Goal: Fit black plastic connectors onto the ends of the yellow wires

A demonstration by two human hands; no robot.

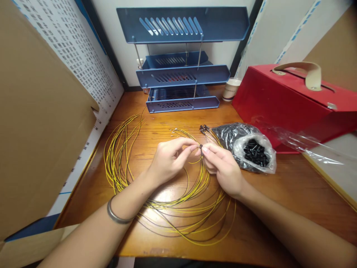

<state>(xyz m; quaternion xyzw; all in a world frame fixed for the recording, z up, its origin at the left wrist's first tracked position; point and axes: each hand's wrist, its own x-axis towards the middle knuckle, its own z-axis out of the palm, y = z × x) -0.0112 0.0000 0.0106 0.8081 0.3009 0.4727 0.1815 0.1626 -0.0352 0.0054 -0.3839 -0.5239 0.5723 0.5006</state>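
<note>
My left hand (171, 160) is closed in a pinch on the thin end of a yellow wire, over the middle of the table. Against its fingertips, my right hand (224, 167) grips a small black connector housing (201, 147) between thumb and fingers. The wire end meets the housing, but fingers hide how far in it sits. Beneath both hands lies a loose coil of yellow and black wires (115, 178). Some bare wire ends with small metal terminals (174, 130) rest just beyond my left hand. Several wire ends with black housings (204, 128) lie beyond my right hand.
Right of my hands, an open clear plastic bag (231, 131) holds many black housings (255, 152). Behind it stand a red box (262, 100) with a beige handle and a paper cup (231, 89). A blue tiered tray rack (182, 76) is at the back; cardboard (41, 123) borders the left.
</note>
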